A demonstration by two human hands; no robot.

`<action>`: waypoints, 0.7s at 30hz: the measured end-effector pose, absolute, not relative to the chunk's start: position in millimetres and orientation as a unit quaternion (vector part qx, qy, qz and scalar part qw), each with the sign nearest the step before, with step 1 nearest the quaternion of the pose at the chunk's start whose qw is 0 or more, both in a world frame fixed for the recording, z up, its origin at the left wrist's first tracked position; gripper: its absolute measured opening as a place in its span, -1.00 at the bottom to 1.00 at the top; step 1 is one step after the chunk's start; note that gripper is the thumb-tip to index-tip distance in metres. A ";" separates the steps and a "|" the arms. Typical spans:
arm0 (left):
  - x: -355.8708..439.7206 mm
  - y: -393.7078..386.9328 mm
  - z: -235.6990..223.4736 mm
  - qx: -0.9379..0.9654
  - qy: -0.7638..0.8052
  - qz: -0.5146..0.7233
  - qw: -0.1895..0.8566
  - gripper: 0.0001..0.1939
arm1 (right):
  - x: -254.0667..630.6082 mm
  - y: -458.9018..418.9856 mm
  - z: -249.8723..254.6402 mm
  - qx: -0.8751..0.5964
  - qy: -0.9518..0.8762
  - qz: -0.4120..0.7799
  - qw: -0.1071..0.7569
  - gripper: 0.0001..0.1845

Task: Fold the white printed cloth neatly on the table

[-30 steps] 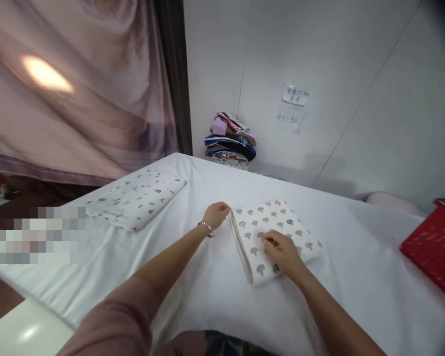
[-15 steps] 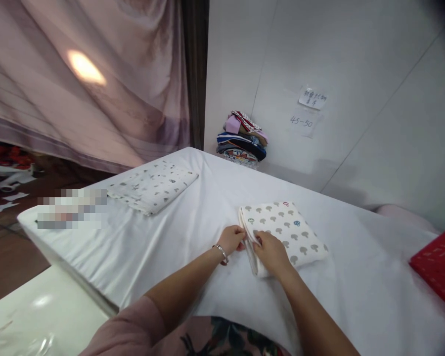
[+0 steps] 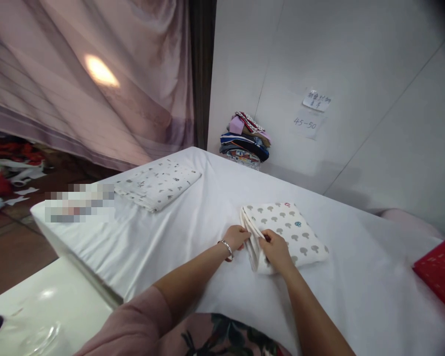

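Note:
A folded white cloth printed with grey mushrooms, and a few coloured ones, lies on the white-covered table in front of me. My left hand, with a silver bracelet at its wrist, pinches the lower layers at the cloth's left edge. Beside it, my right hand grips the upper layer at the same edge and holds it raised. A gap shows between the layers. The fingertips of both hands are partly hidden by the fabric.
Another folded white cloth with small dark prints lies at the table's far left, near a pixelated patch. Behind the table rises a stack of folded fabrics against the wall. A red item is at the right edge. A pink curtain hangs at left.
My right hand has lifted the top layer at the cloth's left edge, so the layers now gape wider. My left hand stays at that edge. The view has shifted slightly.

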State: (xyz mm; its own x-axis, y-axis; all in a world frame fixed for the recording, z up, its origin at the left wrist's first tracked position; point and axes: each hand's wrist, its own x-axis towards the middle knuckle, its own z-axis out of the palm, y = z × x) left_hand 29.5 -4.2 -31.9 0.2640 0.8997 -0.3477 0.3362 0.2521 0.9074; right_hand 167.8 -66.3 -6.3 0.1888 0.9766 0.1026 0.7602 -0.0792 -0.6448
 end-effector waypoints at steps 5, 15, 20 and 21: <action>32.2 -7.5 -35.2 0.566 0.561 0.272 0.539 -0.89 | 164.2 -66.6 -7.0 -0.703 -0.631 0.146 0.293 -0.81; 37.2 -15.3 -27.8 0.565 0.544 0.336 0.521 -0.89 | 151.0 -70.3 2.9 -0.721 -0.663 0.098 0.178 -0.78; 35.9 -15.5 -27.8 0.551 0.534 0.319 0.556 -0.87 | 152.1 -67.1 3.3 -0.734 -0.656 0.087 0.154 -0.83; 34.9 -14.6 -28.9 0.549 0.536 0.316 0.558 -0.88 | 154.6 -66.3 2.5 -0.731 -0.654 0.096 0.172 -0.86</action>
State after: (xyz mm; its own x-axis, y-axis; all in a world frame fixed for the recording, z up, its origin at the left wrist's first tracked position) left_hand 34.9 -14.6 -28.9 0.2259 0.9409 -0.2524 0.2358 0.1985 0.9513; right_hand 154.6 -66.3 2.5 0.1265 0.9884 0.0845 0.9223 -0.0858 -0.3769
